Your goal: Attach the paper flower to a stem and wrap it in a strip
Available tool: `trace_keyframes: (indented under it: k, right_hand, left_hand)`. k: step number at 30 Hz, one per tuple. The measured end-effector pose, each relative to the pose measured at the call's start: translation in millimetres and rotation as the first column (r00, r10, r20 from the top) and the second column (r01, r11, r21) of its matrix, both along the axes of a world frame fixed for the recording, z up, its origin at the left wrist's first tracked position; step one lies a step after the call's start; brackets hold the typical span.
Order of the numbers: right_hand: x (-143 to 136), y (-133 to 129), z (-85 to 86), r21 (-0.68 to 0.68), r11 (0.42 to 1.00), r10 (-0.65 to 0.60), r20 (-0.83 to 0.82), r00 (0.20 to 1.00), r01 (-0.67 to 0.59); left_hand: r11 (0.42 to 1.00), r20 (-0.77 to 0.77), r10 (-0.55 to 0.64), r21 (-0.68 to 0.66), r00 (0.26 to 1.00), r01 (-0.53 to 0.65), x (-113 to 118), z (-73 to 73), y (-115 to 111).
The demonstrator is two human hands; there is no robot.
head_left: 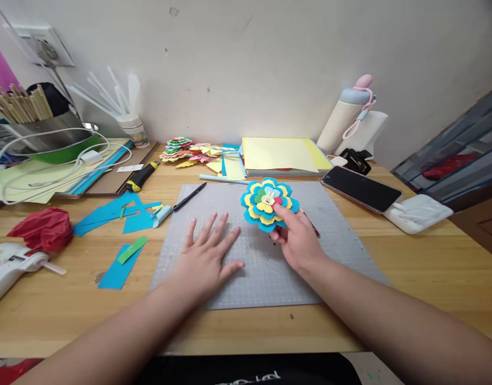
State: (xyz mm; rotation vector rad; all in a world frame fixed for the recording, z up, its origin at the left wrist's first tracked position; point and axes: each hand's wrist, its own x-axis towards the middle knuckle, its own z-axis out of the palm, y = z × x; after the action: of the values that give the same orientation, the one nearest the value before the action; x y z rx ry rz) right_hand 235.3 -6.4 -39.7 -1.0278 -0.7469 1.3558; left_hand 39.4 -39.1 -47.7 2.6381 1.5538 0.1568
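Note:
Held up over the grey cutting mat (237,291) is a layered paper flower (268,203), its petals blue and yellow with a small multicoloured flower and drawn face at the centre. My right hand (299,240) grips its lower right edge, thumb on top and fingers underneath. Flat on the mat, to the left of the flower, lies my left hand (209,246) with its fingers spread and nothing in it. A black pen (189,197) rests beyond the left fingertips, at the mat's upper left corner. Something dark red shows partly behind my right hand.
Blue paper strips (119,267), crumpled red paper (43,229) and a glue gun (17,267) lie left. Behind the mat are finished paper flowers (177,148) and a yellow paper stack (281,155). A phone (361,188), white case (420,213) and bottle (344,120) stand or lie right.

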Motion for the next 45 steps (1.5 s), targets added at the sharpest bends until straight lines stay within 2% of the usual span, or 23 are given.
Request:
trace_keyframes:
  k: [2, 5, 10, 13, 16, 18, 19, 20, 22, 24, 26, 28, 33, 36, 45]
  right_hand:
    - [1.2, 0.8, -0.3, -0.002, 1.0, 0.005, -0.005, 1.0, -0.005]
    - [1.6, 0.8, -2.3, -0.028, 0.999, 0.018, -0.005, 1.0, -0.018]
    - [-0.5, -2.3, -5.8, -0.08, 0.993, 0.091, 0.008, 0.996, -0.09]
    - [-2.7, -5.9, -5.6, -0.093, 0.981, 0.17, 0.008, 0.985, -0.168]
    - [-5.1, -11.3, -3.3, -0.094, 0.959, 0.268, 0.007, 0.964, -0.266]
    - [-6.3, -15.2, -1.6, -0.093, 0.94, 0.331, 0.01, 0.944, -0.329]
    - [-6.6, -16.9, -0.9, -0.096, 0.93, 0.358, 0.011, 0.934, -0.355]
    - [-6.8, -18.3, -0.5, -0.1, 0.919, 0.384, 0.013, 0.923, -0.38]
    - [-6.6, -20.1, -0.4, -0.104, 0.9, 0.428, 0.028, 0.903, -0.423]
    - [-5.9, -20.7, -1.0, -0.092, 0.889, 0.454, 0.057, 0.889, -0.448]
    - [-5.4, -20.4, -1.2, -0.067, 0.89, 0.456, 0.091, 0.886, -0.451]
    - [-5.2, -20.0, -0.5, -0.057, 0.897, 0.442, 0.111, 0.89, -0.439]
    - [-7.0, -19.3, 1.5, -0.083, 0.905, 0.425, 0.154, 0.892, -0.417]
    - [-8.1, -18.7, -0.4, -0.103, 0.905, 0.424, 0.141, 0.894, -0.413]
    - [-7.2, -18.6, -4.9, -0.113, 0.883, 0.467, 0.095, 0.879, -0.456]
  left_hand:
    - [0.995, -0.063, 0.083, 0.068, 0.995, -0.079, -0.1, -2.6, 2.5]
    - [0.98, -0.153, 0.145, 0.157, 0.978, -0.121, -5.2, -3.9, -1.6]
    - [0.965, -0.203, 0.199, 0.21, 0.959, -0.156, -35.9, -2.3, -28.0]
    - [0.933, -0.127, 0.289, 0.26, 0.949, -0.249, -52.8, 2.1, -40.2]
    - [0.899, -0.011, 0.381, 0.24, 0.925, -0.367, -51.7, 16.1, -38.7]
    - [0.905, 0.11, 0.389, 0.14, 0.915, -0.402, -40.9, 30.3, -30.8]
    - [0.911, 0.208, 0.391, 0.053, 0.896, -0.41, -33.7, 37.7, -25.6]
    - [0.907, 0.33, 0.415, -0.073, 0.848, -0.415, -26.1, 44.6, -19.7]
    - [0.858, 0.551, 0.507, -0.401, 0.663, -0.322, -11.5, 55.0, -7.1]
    - [0.761, 0.645, 0.585, -0.646, 0.492, -0.058, 0.1, 59.3, 5.6]
    - [0.664, 0.671, 0.613, -0.724, 0.417, 0.189, 7.6, 57.7, 16.8]
    - [0.602, 0.678, 0.621, -0.734, 0.394, 0.315, 11.3, 52.5, 24.9]
    - [0.584, 0.688, 0.641, -0.725, 0.34, 0.366, 9.8, 39.0, 28.9]
    - [0.569, 0.69, 0.639, -0.722, 0.341, 0.394, 7.0, 35.8, 26.1]
    - [0.623, 0.675, 0.658, -0.737, 0.334, 0.262, 7.8, 26.8, 23.4]
